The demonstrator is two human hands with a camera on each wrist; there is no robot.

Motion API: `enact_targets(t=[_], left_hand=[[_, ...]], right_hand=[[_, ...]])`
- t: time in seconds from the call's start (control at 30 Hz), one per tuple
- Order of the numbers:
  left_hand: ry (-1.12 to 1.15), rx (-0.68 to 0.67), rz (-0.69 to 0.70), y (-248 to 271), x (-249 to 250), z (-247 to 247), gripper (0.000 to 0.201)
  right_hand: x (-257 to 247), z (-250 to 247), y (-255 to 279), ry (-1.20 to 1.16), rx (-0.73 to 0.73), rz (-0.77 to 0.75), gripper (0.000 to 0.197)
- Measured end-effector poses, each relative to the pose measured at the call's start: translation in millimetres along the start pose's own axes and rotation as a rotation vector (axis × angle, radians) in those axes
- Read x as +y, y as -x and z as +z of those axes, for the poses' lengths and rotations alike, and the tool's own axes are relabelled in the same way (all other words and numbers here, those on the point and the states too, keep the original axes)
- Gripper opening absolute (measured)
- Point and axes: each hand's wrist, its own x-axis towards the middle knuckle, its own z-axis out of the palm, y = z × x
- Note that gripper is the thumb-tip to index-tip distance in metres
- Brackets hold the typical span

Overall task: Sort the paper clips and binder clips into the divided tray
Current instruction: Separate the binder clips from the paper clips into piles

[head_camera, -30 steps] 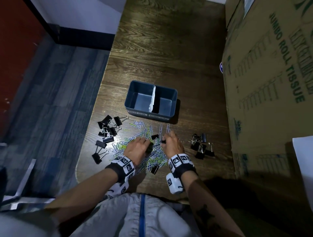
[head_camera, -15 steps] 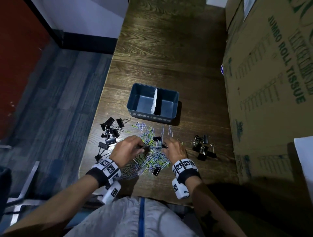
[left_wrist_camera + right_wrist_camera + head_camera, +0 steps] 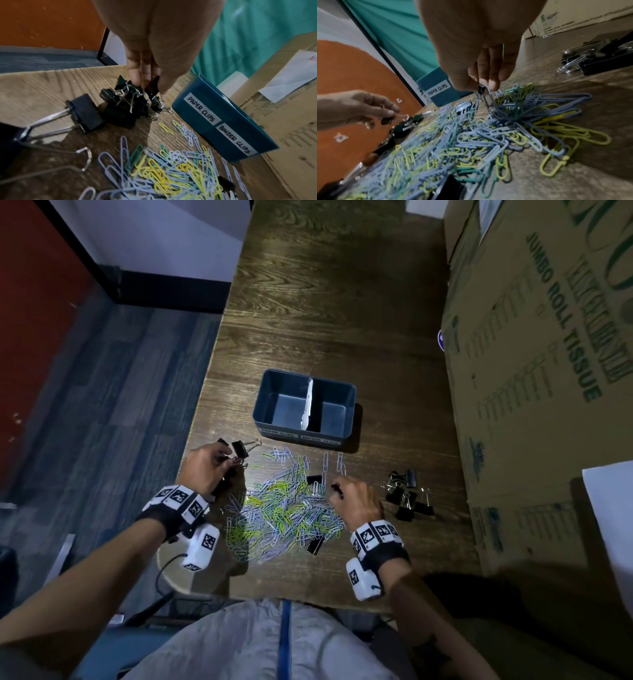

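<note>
A blue divided tray (image 3: 260, 409) stands mid-table, both halves bare, labelled PAPER CLIPS on the left and BINDER CLIPS on the right (image 3: 214, 124). In front of it lies a heap of coloured paper clips (image 3: 287, 508) with a few black binder clips among them. My left hand (image 3: 229, 463) hovers over the left cluster of binder clips (image 3: 123, 104) and pinches one black binder clip (image 3: 152, 86). At the heap's right edge my right hand (image 3: 337, 491) pinches a small black binder clip (image 3: 482, 88), with a paper clip hanging from it.
Another cluster of binder clips (image 3: 407, 494) lies right of my right hand. A big cardboard box (image 3: 534, 371) walls off the table's right side. The table's left edge (image 3: 191, 433) drops to the floor close to my left hand.
My left hand has moved left from the middle of the paper clip heap to the left binder clip cluster, carrying a binder clip. My right hand has stayed at the heap's right edge.
</note>
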Motion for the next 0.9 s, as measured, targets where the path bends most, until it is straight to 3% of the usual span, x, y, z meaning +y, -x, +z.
enact_targets(t=[0.17,0.3,0.43,0.53,0.63,0.7,0.8,0.9], left_hand=[[-0.186,0.012,0.051,-2.1,-17.0,-2.8,0.024],[-0.354,0.048,0.228,9.0,-5.9,8.7,0.033],[-0.435,-0.118,0.445,17.7,22.3,41.8,0.034],[-0.445,-0.262,0.539,25.0,49.3,65.6,0.038],[-0.514,-0.363,0.598,27.1,78.2,83.7,0.042],[-0.541,-0.417,0.598,26.7,91.0,93.8,0.053],[-0.569,-0.466,0.557,20.6,98.4,102.4,0.073],[-0.587,-0.479,0.541,12.4,103.4,104.7,0.077]], right_hand=[[11.2,-4.3,14.0,-0.253,0.215,0.092,0.014],[35.5,-18.1,23.3,-0.415,0.38,0.116,0.015],[70.1,-27.7,23.5,-0.394,0.46,0.293,0.016],[89.5,-27.9,22.8,-0.331,0.439,0.398,0.017],[87.7,-19.9,31.5,-0.151,0.416,0.355,0.025],[74.7,-7.9,41.5,-0.101,0.356,0.264,0.028],[47.8,12.4,58.7,-0.081,0.152,0.042,0.027],[17.6,31.4,74.3,0.057,-0.037,-0.149,0.017]])
